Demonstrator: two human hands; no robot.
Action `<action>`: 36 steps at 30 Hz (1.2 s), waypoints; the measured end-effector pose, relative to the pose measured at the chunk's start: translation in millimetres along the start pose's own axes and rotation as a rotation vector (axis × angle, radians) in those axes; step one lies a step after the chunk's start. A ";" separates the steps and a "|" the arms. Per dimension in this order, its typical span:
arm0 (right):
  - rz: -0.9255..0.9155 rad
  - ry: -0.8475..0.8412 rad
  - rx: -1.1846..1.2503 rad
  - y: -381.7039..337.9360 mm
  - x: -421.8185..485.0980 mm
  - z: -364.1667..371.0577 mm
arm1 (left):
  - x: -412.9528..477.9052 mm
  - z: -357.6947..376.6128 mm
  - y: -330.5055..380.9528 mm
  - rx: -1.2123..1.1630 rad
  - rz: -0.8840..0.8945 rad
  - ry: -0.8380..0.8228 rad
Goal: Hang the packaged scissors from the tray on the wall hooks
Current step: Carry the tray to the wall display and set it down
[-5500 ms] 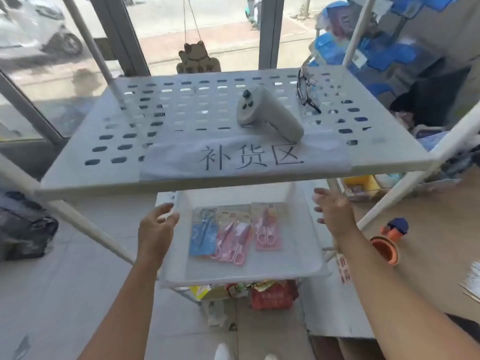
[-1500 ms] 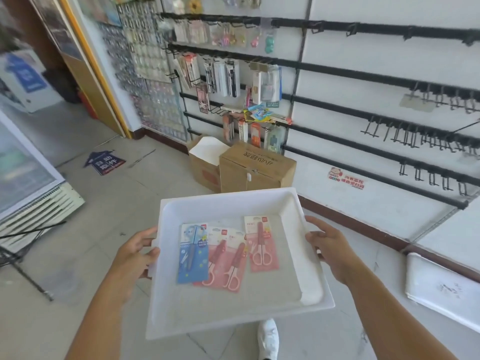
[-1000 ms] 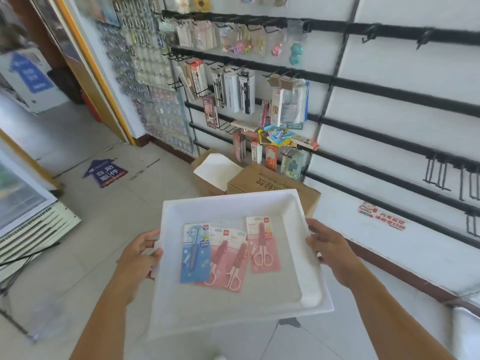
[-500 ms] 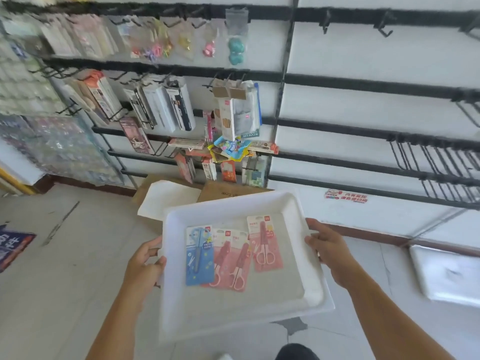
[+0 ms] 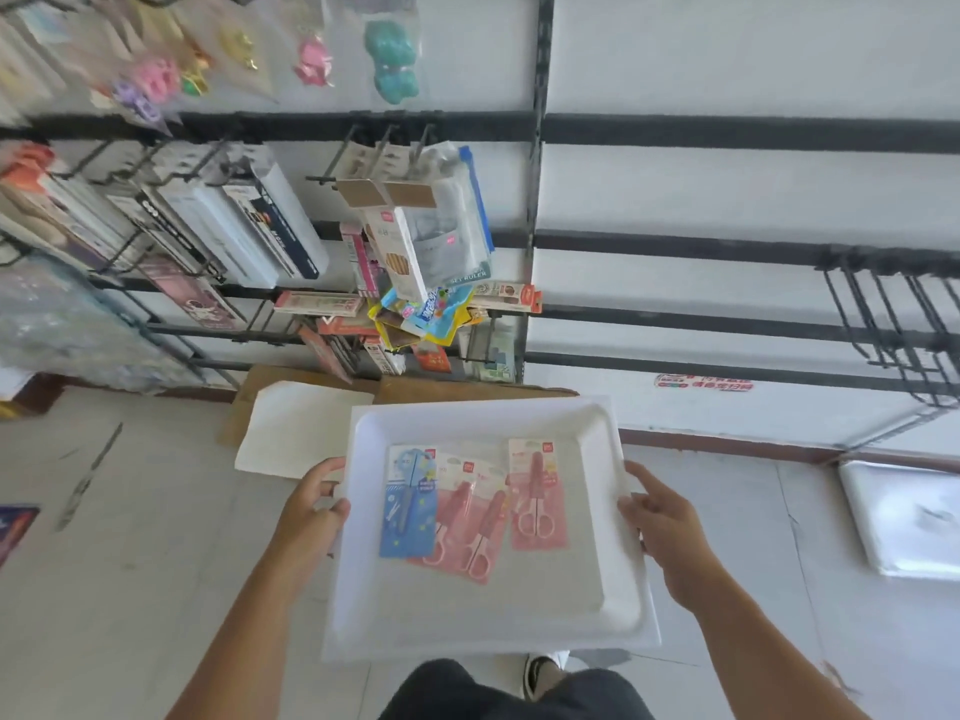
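Observation:
I hold a white tray (image 5: 613, 574) level in front of me, my left hand (image 5: 310, 511) gripping its left rim and my right hand (image 5: 658, 517) its right rim. Flat in the tray lie a blue scissors pack (image 5: 408, 504), two overlapping pink scissors packs (image 5: 475, 522) and a separate pink scissors pack (image 5: 536, 495). Ahead is a white wall with black rails; bare black wall hooks (image 5: 893, 324) stick out at the right.
Stocked hooks with stationery packs (image 5: 415, 241) fill the wall at left and centre. Below them stand cardboard boxes (image 5: 467, 392) with a white sheet (image 5: 296, 433) on top. Another white tray (image 5: 904, 517) lies on the floor at right. My knee and shoe show below the tray.
I carried the tray from the restock shelf across the shop. Over the last second the wall has come closer and my view has turned to face it; both hands keep their grip.

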State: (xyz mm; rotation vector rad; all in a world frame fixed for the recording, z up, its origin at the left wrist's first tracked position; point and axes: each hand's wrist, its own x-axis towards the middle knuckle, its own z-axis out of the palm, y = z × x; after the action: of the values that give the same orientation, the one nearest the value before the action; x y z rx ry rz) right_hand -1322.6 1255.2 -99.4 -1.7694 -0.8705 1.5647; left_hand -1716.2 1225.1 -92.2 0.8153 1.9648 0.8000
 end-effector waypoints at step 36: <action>0.247 0.302 0.054 17.7 141.6 112.4 | 210.8 73.2 -28.8 0.197 -0.134 -0.093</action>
State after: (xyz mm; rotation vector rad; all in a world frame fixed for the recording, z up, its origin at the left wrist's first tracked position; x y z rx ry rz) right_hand -1421.1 1360.9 -209.5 -2.0666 -0.4752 1.4002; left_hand -1751.1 1389.1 -242.2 0.8099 2.0118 0.4875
